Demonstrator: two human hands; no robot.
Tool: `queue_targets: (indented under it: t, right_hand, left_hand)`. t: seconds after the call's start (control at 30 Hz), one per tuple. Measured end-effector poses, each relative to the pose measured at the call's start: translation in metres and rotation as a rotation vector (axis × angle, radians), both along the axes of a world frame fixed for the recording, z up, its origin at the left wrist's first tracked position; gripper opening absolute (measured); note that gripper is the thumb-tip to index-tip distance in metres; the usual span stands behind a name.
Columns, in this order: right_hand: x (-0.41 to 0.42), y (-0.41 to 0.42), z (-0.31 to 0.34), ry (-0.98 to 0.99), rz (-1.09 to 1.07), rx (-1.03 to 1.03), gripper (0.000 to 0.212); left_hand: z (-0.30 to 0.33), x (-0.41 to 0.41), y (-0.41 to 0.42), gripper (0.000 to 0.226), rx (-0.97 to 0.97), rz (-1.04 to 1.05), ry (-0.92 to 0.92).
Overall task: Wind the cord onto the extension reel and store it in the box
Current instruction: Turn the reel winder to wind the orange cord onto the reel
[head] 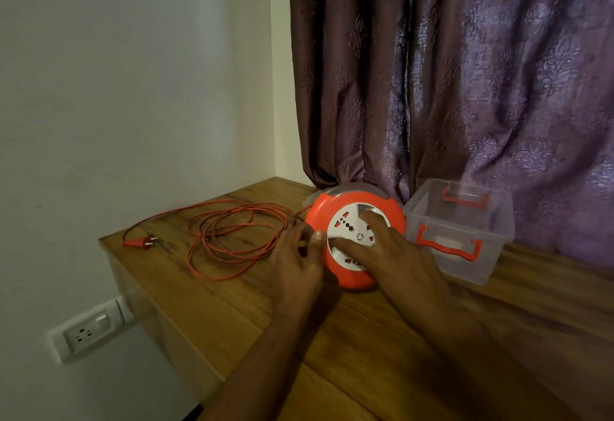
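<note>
On the wooden table [232,314], the rigid reel [355,221] is steadied at its rim by the left hand [295,264] and pressed by the flat-fingered right hand [392,254], while the limp cord [232,237] lies loose.

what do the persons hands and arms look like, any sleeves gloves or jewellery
Both the left hand and the right hand are bare: no gloves, and no rings or watch that show. Both forearms are uncovered as far as the frame reaches, with no sleeve in view.
</note>
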State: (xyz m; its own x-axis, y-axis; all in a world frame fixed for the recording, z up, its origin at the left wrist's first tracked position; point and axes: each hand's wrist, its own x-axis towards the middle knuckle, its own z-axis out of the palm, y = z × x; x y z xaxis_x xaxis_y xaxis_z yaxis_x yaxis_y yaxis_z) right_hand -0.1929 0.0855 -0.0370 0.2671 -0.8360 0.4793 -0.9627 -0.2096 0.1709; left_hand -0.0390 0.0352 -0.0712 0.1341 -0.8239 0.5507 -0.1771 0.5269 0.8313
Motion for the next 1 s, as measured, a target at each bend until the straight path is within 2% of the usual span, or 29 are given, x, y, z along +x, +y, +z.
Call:
queue_targets:
  t: [0.17, 0.4, 0.57, 0.67, 0.83, 1.0]
  right_hand:
    - [0.002, 0.000, -0.004, -0.121, -0.069, -0.059, 0.065]
    - [0.010, 0.006, 0.001, -0.328, -0.190, -0.155, 0.058]
    - [0.013, 0.008, 0.007, -0.485, -0.225, -0.210, 0.041]
    - [0.011, 0.009, 0.010, -0.411, -0.163, -0.245, 0.039]
    - [0.006, 0.007, 0.010, -0.116, 0.000, -0.135, 0.060]
    - [0.002, 0.003, 0.004, -0.040, 0.064, 0.007, 0.060]
  left_hand:
    - [-0.001, -0.001, 0.000, 0.034, 0.013, -0.007, 0.016]
    - [-0.003, -0.003, -0.001, 0.029, -0.035, 0.011, -0.052]
    - [-0.004, -0.004, -0.002, 0.026, -0.043, 0.005, -0.063]
    - [-0.006, -0.003, -0.006, 0.027, -0.031, 0.010, -0.027]
    - [-0.005, 0.001, -0.009, 0.015, -0.001, 0.066, 0.045]
    - [-0.005, 0.001, -0.008, 0.010, -0.022, 0.070, 0.006]
